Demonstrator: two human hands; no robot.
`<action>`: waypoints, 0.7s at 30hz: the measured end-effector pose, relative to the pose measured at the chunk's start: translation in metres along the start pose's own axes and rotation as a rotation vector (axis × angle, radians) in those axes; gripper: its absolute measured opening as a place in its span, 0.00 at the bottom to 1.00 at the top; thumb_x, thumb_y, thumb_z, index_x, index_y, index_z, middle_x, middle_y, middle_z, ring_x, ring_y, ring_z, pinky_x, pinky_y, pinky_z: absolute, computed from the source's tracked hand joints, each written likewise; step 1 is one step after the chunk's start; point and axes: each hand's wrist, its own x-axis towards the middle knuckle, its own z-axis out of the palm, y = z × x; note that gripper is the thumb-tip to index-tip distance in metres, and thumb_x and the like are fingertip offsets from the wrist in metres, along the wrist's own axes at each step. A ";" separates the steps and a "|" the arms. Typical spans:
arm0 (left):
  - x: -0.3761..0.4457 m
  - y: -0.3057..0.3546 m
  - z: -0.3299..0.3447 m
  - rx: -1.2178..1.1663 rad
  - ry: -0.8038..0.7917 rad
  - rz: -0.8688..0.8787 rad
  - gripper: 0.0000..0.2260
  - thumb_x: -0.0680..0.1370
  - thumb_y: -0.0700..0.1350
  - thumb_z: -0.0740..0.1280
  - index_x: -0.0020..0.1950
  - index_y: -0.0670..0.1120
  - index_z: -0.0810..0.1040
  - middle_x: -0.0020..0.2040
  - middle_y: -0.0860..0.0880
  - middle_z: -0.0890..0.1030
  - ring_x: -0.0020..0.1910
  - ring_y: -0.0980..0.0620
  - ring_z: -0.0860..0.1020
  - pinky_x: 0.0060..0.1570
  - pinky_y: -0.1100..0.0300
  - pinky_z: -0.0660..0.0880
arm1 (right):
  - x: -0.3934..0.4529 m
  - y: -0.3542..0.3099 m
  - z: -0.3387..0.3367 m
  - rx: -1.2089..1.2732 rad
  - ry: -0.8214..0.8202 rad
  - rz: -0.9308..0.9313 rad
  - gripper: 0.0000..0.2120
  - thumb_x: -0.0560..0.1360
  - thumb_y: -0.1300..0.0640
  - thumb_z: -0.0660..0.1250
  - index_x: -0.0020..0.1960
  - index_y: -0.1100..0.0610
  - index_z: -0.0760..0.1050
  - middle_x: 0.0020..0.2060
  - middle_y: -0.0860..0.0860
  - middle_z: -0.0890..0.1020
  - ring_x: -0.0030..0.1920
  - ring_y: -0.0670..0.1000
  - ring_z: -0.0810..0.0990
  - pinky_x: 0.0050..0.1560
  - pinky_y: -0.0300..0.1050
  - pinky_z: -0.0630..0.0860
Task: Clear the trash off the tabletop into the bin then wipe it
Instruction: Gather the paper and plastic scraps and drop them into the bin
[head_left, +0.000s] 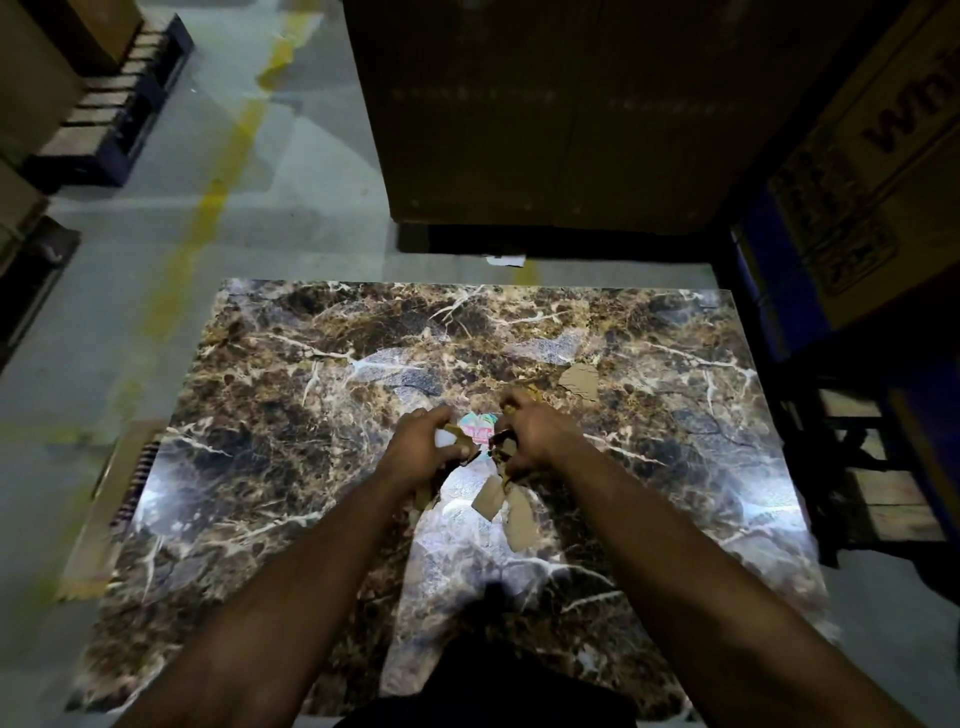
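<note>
On the brown marble-patterned tabletop (291, 395) my two hands meet near the middle. My left hand (423, 449) curls around white and brown paper scraps. My right hand (535, 441) curls around torn brown cardboard bits. Between the hands shows a crumpled colourful wrapper (477, 427), pink and light blue. Loose brown cardboard pieces (506, 506) lie on the table just below my hands. Another brown cardboard scrap (579, 381) lies beyond my right hand. No bin is in view.
A large cardboard box (545, 114) stands beyond the table's far edge. More printed cartons (872, 171) are stacked on the right, with a wooden pallet (883, 493) beside the table. Pallets with boxes (104, 119) sit at far left on the grey floor.
</note>
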 end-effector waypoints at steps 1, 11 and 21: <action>-0.002 0.000 -0.004 -0.017 -0.003 0.005 0.15 0.68 0.55 0.76 0.43 0.52 0.72 0.39 0.47 0.77 0.40 0.46 0.76 0.36 0.59 0.67 | -0.001 -0.002 0.003 0.023 0.010 0.010 0.27 0.62 0.51 0.82 0.60 0.46 0.81 0.68 0.47 0.65 0.58 0.54 0.77 0.55 0.53 0.81; 0.028 0.056 -0.007 0.005 -0.087 0.086 0.11 0.72 0.49 0.78 0.44 0.49 0.77 0.40 0.53 0.78 0.40 0.52 0.76 0.37 0.59 0.71 | -0.051 0.038 0.000 0.408 0.250 0.117 0.22 0.67 0.53 0.78 0.59 0.58 0.83 0.58 0.51 0.72 0.58 0.51 0.74 0.62 0.45 0.73; 0.103 0.145 0.054 0.331 -0.207 0.141 0.40 0.69 0.39 0.70 0.78 0.59 0.62 0.60 0.40 0.81 0.51 0.40 0.81 0.48 0.52 0.80 | -0.099 0.100 0.013 0.573 0.363 0.335 0.34 0.55 0.37 0.71 0.54 0.58 0.84 0.56 0.50 0.72 0.56 0.52 0.75 0.58 0.41 0.73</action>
